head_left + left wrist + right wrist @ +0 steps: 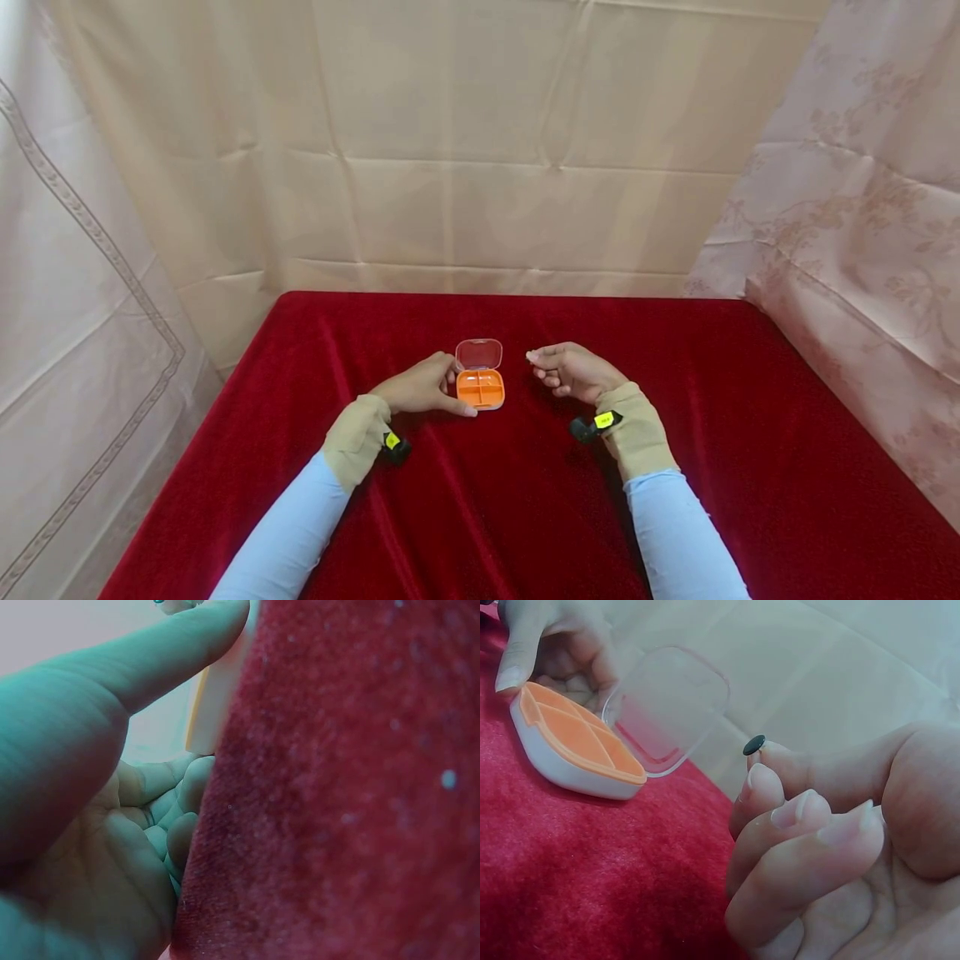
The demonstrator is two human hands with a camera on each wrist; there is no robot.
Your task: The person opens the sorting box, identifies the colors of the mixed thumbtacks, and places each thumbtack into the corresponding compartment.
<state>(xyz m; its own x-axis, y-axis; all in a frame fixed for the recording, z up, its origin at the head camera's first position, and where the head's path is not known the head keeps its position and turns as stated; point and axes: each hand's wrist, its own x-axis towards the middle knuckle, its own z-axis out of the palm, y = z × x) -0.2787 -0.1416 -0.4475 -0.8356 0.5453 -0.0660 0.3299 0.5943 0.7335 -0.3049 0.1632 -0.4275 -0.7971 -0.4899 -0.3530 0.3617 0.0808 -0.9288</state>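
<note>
An orange-and-white pill box [481, 389] stands on the red cloth with its clear lid [478, 354] raised at the back. Its orange inside is divided into several compartments, and those I can see hold nothing. My left hand [427, 386] holds the box at its left side, thumb at the front edge and fingers curled behind. To the right of the box, my right hand [577, 371] is raised and pinches a small dark disc [755, 745] between thumb and index fingertip. The disc's underside is mostly hidden by the fingertips. The other right fingers are loosely curled.
Red velvet cloth [525, 500] covers the table, with some soft folds. A beige curtain [450, 150] hangs behind the far edge; patterned pale drapes hang at the left and right. Each wrist wears a band with a small black camera [583, 429].
</note>
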